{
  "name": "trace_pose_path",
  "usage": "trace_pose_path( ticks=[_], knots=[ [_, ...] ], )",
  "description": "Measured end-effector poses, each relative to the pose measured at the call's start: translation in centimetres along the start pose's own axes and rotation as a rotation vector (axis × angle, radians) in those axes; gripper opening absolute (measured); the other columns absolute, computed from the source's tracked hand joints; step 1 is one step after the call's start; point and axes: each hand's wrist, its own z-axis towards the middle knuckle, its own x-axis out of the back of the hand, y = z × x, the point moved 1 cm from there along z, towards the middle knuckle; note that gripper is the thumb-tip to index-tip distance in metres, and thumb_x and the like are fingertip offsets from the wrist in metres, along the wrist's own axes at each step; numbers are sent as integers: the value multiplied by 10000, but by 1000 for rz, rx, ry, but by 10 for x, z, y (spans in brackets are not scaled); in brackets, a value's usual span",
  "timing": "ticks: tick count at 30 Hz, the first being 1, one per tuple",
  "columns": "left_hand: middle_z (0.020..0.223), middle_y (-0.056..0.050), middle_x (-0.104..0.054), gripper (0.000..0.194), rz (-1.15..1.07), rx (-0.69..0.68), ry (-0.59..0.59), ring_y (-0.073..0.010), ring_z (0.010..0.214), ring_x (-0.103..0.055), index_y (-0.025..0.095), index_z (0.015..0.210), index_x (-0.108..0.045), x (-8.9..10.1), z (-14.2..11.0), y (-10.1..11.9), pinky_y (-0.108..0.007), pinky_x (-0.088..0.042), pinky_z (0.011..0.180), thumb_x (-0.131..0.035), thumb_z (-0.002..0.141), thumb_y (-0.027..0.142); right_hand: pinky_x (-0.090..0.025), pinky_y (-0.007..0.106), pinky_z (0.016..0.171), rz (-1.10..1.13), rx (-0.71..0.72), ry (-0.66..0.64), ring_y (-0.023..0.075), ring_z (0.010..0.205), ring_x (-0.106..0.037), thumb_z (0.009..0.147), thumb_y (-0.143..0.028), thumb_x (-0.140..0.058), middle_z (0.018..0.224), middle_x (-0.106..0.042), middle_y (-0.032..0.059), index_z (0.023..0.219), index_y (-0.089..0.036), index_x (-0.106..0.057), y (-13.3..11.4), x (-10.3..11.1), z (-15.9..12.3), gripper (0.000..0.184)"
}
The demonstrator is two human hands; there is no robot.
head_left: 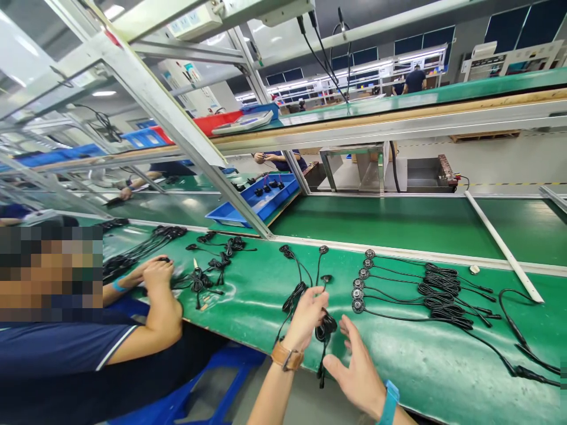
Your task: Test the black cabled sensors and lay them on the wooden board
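My left hand [306, 317], with a brown watch strap on the wrist, is closed on a black cable [326, 328] at the table's near edge. The cable's round head [326, 278] shows just beyond my fingertips, and its coiled bundle hangs below them. My right hand [358, 370], wearing a blue wristband, is open beside that bundle with fingers apart, not touching it. Left of my left hand lies another coiled cable [293, 297]. To the right, several cables with round heads [358, 292] lie in a row, their coils [442, 292] bunched together.
A co-worker's hands [158, 273] work at the left among more black cables [199, 277]. Behind the green table [398, 354] stand a metal upright [234, 195] and a blue tray [266, 206] of black parts. A white bar [502, 245] slants at the right.
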Motion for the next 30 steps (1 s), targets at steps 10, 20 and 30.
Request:
trace_pose_path(
  ticks=[10,20,30],
  knots=[
    [951,-103,-645,526,355,-335,103,-255,894,-661,157,1293,-493,-39,-37,-71,-432,-563,778,-466,931,538,-490,308,698,244,-173,-160,163,667,-617,856,-610,-633,769,-607,-11,1181,-172,-544,-18,87,-23,552],
    [1623,-126,-316,522,878,-855,22,-309,1470,-356,227,1460,-454,-47,22,-119,-540,-409,1140,-405,942,181,-375,219,515,75,-459,-308,89,467,-530,842,-490,-632,707,-608,-39,1448,-145,-353,-17,179,-68,751],
    [952,-85,-730,449,592,-467,-138,-267,877,-704,202,1068,-607,-30,9,-99,-407,-575,803,-602,824,579,-457,303,766,-641,-282,-50,209,878,-644,810,-299,-627,948,-674,39,1203,-226,-527,-46,215,-84,413]
  ],
)
